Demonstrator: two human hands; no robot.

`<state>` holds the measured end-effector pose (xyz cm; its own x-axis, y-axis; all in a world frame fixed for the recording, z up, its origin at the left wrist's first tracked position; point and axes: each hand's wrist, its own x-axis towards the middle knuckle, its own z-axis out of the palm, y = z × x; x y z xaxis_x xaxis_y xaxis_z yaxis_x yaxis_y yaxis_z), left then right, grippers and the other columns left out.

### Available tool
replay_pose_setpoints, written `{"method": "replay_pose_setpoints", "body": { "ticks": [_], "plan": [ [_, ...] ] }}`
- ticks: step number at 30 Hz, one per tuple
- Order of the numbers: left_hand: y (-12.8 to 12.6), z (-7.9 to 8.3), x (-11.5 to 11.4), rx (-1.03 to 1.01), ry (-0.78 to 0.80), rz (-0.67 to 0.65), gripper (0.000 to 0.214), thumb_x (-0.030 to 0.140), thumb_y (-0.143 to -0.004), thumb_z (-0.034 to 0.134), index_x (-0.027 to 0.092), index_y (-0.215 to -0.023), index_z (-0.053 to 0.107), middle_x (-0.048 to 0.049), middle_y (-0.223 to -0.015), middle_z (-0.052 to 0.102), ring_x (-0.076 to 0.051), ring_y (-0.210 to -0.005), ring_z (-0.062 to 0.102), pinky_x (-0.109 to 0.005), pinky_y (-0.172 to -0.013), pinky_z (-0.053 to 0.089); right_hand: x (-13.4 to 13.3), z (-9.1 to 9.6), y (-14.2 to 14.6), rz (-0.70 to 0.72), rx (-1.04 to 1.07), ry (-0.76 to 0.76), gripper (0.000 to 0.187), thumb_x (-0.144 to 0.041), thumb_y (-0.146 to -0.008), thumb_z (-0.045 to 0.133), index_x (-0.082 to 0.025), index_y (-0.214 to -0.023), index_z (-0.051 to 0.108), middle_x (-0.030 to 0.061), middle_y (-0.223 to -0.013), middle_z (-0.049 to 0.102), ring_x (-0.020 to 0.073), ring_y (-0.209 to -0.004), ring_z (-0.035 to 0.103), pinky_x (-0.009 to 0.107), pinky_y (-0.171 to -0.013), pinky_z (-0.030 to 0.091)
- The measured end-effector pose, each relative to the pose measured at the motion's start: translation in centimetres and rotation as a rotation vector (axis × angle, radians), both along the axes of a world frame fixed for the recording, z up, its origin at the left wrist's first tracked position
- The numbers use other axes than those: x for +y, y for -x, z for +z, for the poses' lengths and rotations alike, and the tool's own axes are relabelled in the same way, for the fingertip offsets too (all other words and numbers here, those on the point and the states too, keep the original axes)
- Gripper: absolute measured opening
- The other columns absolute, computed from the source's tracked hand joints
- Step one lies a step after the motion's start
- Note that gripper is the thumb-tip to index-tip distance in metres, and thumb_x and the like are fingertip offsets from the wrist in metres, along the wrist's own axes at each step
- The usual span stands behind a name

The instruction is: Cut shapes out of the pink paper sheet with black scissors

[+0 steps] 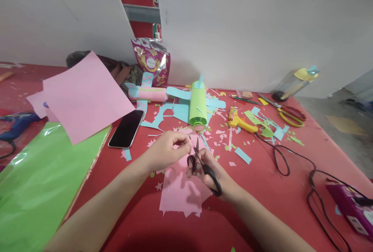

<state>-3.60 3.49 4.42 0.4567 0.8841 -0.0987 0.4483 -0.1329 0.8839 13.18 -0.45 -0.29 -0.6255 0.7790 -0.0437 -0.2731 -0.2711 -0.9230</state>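
**Snipping a thin pink scrap**

Centre frame, my left hand (167, 149) pinches a small pink paper scrap (186, 146), light and floppy, best held close to the cut. My right hand (208, 168) grips black scissors (204, 166) over the red surface (262, 182).

Two pairs of scissors (204, 166) (287, 112) — one phone (126, 129), one glue gun (240, 121) (yellow) — two paper-wrapped tubes (198, 104) (148, 93).

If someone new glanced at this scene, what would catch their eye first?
Probably the two hands at the centre: the right hand works black-handled scissors while the left hand pinches a small piece over a cut pink sheet. Behind them lies a green paper-covered cylinder with blue wings, with paper scraps strewn across the red table.
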Motion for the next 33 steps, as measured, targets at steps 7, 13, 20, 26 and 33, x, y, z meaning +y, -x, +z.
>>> {"method": "replay_pose_setpoints", "body": {
  "ticks": [7, 13, 20, 26, 33],
  "plan": [
    [-0.03, 0.06, 0.01, -0.005, 0.013, 0.005, 0.019, 0.021, -0.073, 0.04, 0.014, -0.058, 0.048, 0.0029, -0.057, 0.048, -0.009, -0.057, 0.045, -0.02, -0.055, 0.036, -0.01, 0.29, 0.03, 0.011, 0.008, 0.011, 0.041, -0.052, -0.064, 0.059, -0.024, -0.085, 0.036, 0.0022, -0.084, 0.043, 0.0146, -0.074, 0.046, 0.028, -0.064, 0.035],
    [0.04, 0.26, 0.04, -0.027, 0.038, -0.005, 0.019, 0.021, -0.074, 0.041, 0.015, -0.056, 0.046, 0.0036, -0.056, 0.046, -0.009, -0.056, 0.042, -0.02, -0.055, 0.035, -0.03, 0.24, 0.09, 0.0, 0.031, 0.018, 0.042, -0.052, -0.063, 0.059, -0.024, -0.085, 0.036, 0.0025, -0.085, 0.044, 0.0161, -0.079, 0.048, 0.03, -0.069, 0.036],
    [0.02, 0.25, 0.1, -0.021, 0.042, -0.017, 0.018, 0.021, -0.073, 0.041, 0.015, -0.057, 0.046, 0.0036, -0.056, 0.045, -0.009, -0.056, 0.042, -0.02, -0.055, 0.034, -0.2, 0.52, 0.25, -0.026, 0.01, 0.036, 0.044, -0.055, -0.061, 0.059, -0.024, -0.084, 0.037, 0.0033, -0.086, 0.047, 0.0179, -0.081, 0.049, 0.032, -0.071, 0.037],
    [0.06, 0.2, 0.16, -0.03, 0.038, -0.016, 0.018, 0.021, -0.073, 0.041, 0.015, -0.056, 0.045, 0.0039, -0.056, 0.044, -0.008, -0.055, 0.04, -0.02, -0.054, 0.033, -0.27, 0.8, 0.29, -0.024, -0.002, 0.018, 0.044, -0.057, -0.062, 0.057, -0.024, -0.083, 0.036, 0.003, -0.085, 0.047, 0.0179, -0.08, 0.049, 0.033, -0.073, 0.036],
    [0.07, 0.13, 0.07, -0.011, 0.035, -0.018, 0.019, 0.022, -0.075, 0.04, 0.015, -0.058, 0.047, 0.0035, -0.056, 0.045, -0.009, -0.056, 0.042, -0.02, -0.055, 0.034, -0.18, 0.8, 0.22, -0.002, 0.011, 0.001, 0.043, -0.056, -0.064, 0.056, -0.025, -0.084, 0.035, 0.0026, -0.084, 0.044, 0.0166, -0.078, 0.047, 0.031, -0.072, 0.034]
  ]
}}
